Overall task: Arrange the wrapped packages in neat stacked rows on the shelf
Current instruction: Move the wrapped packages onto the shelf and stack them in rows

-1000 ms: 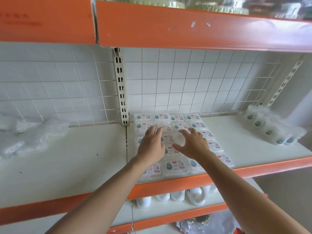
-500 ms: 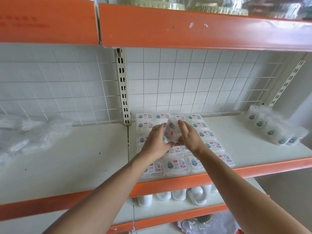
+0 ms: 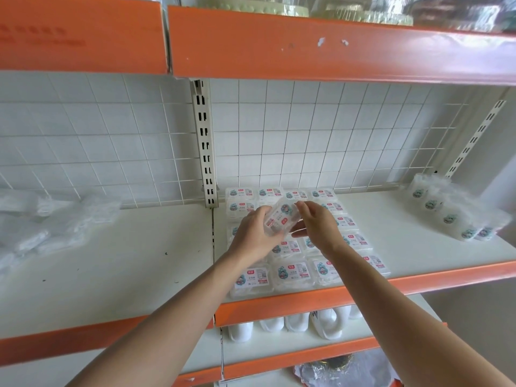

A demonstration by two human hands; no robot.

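Both hands are on one wrapped package point(image 3: 282, 219), which is lifted clear of the rows and tilted. It sits right of the slotted upright point(image 3: 206, 152), a bit forward of the upright's foot.

Left hand point(image 3: 252, 236): fingers curled round the near-left end of the package. Right hand point(image 3: 318, 230): fingertips on the far-right end, thumb underneath. Neither hand has hold of anything else.

Laid rows of packages point(image 3: 293, 272):
- They start just right of the upright's foot.
- They lie flat, labels up, running from the wire grid back point(image 3: 307, 135) to the orange front lip.
- Four across at the back row.
- The middle of the block is hidden by the hands.
- Can't tell the layer count.

Other items:
- Shelf point(image 3: 418, 247): white board, bare patch right of the rows.
- Wrapped bundle point(image 3: 452, 216): well right of the upright, near the far rail. It holds the same labelled packs inside clear film, lying diagonally and apart from the rows.
- Clear plastic wrap point(image 3: 42, 224): crumpled, left of the upright on the neighbouring board, close to the wire back.
- White containers point(image 3: 298, 322): below and right of the upright, on the lower shelf under the rows.
- Upper shelf edge point(image 3: 335, 48): above the upright, orange, with shiny wrapped goods on top that are too blurred to identify.
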